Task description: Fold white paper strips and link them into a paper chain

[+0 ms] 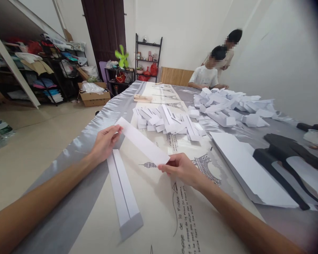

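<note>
A long white paper strip [144,143] is held up at a slant over the table, between my two hands. My left hand [107,141] pinches its upper left end. My right hand [181,167] grips the lower right end between thumb and fingers. Below my left hand, a folded white paper piece [124,192] with a lengthwise slit lies on the printed cloth [159,211]. Beyond the strip is a pile of small folded white papers [169,121].
A larger heap of folded papers [233,104] lies at the back right, near two people. White sheets [246,169] and black objects [281,158] sit at the right. A wooden item [141,98] is farther back, and the table's draped edge runs along the left.
</note>
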Action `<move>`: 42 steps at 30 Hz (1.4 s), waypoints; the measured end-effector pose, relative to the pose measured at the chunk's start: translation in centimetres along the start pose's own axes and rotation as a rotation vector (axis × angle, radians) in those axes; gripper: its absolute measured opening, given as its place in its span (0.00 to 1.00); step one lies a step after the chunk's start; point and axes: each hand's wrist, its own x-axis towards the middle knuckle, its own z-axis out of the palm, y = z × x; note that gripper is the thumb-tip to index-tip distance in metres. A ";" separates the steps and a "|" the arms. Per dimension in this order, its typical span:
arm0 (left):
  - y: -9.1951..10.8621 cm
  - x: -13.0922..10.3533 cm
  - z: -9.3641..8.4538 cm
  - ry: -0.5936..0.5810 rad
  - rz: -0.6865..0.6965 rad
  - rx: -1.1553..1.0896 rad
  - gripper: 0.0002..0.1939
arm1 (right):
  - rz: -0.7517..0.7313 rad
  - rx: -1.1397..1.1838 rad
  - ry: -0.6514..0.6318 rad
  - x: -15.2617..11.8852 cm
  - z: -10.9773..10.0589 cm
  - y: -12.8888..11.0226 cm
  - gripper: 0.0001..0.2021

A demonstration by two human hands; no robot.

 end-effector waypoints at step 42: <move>1.5 -0.6 0.2 -0.210 -0.096 -0.002 0.17 | -0.128 -0.065 0.043 0.0 0.9 0.3 0.16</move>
